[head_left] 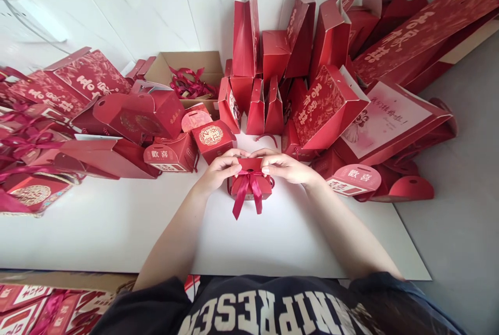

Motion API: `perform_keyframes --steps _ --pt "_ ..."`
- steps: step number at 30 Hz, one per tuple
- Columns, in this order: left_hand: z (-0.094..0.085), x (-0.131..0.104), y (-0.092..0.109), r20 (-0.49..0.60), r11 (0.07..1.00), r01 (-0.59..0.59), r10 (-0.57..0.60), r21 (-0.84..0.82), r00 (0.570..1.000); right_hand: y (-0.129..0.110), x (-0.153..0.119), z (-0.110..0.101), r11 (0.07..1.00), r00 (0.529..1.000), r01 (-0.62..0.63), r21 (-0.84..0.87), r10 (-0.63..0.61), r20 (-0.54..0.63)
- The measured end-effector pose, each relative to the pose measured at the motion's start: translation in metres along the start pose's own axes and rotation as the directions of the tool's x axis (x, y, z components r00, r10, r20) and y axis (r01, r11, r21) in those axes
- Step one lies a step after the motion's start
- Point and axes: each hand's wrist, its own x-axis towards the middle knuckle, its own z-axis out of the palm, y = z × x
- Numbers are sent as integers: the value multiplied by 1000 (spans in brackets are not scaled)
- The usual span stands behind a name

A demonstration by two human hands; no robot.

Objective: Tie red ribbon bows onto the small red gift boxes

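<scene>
A small red gift box (pixel 250 164) stands on the white table (pixel 273 241) in front of me, its top edge between my two hands. A dark pink ribbon (pixel 249 189) crosses its front, with two tails hanging down towards me. At the box's left top corner, my left hand (pixel 222 169) pinches with thumb and fingers. My right hand (pixel 287 167) grips the opposite corner the same way, its thumb beside the ribbon. Whether the fingertips also hold the ribbon cannot be made out. A red cord shows at the box's right side.
Red paper gift bags (pixel 245 33) and boxes crowd the table's back and right. A cardboard box (pixel 195 59) holds loose ribbons (pixel 194 84). To the left sit more boxes, including some ribbon-tied ones (pixel 33 142). Below the table's front edge, a carton holds red packages (pixel 58 311).
</scene>
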Motion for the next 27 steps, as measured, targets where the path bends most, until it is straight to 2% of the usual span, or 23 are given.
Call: perform_keyframes --steps 3,9,16,23,27 --pt "1 0 -1 2 999 -32 32 -9 999 4 1 1 998 1000 1 56 -1 -14" --pt "3 -3 10 18 988 -73 71 133 997 -1 1 2 998 999 6 55 -4 -48" --pt "2 -2 4 10 1000 15 -15 -9 1000 0 0 1 997 1000 23 72 -22 -14" --pt "4 -3 10 -1 997 -3 3 83 1000 -6 2 5 1000 999 -15 -14 14 -47" --pt "3 -3 8 -17 997 -11 12 79 1000 -8 1 5 999 999 -47 9 48 -25"
